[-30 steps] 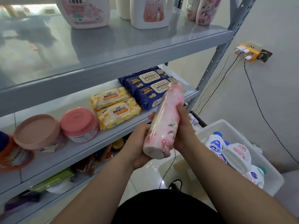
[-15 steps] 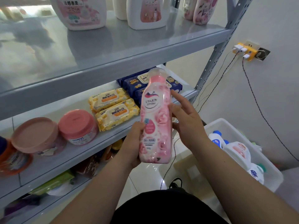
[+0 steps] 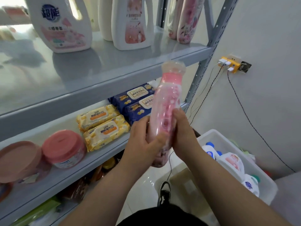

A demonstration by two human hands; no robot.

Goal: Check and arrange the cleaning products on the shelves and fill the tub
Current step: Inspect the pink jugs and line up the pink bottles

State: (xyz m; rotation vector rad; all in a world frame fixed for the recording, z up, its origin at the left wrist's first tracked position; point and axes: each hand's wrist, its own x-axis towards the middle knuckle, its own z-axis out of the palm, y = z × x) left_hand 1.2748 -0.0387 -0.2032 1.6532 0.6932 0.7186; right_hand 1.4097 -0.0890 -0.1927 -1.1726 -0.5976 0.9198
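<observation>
Fingers (image 3: 156, 141) of the left hand (image 3: 143, 144) wrap round the lower body of a pink bottle (image 3: 166, 111), thumb across its front; right hand (image 3: 182, 136) presses against the other side w/ fingers curled behind, so both hands grip it. Bottle is held in the air, nearly upright, tilted a bit right, clear cap at top, in front of the middle shelf (image 3: 68, 173) edge. On that shelf behind the hands: yellow wipe packs (image 3: 104, 128), blue wipe packs (image 3: 136, 101), two pink-lidded jars (image 3: 63, 149) to the left. Top shelf (image 3: 114, 62) carries white jugs (image 3: 60, 25) & pink bottles at the right end. Lower right on the floor, a white tub (image 3: 216, 137) w/ several bottles lying in it. Yellow wall plug (image 3: 231, 66) w/ cables hanging on the right wall.
</observation>
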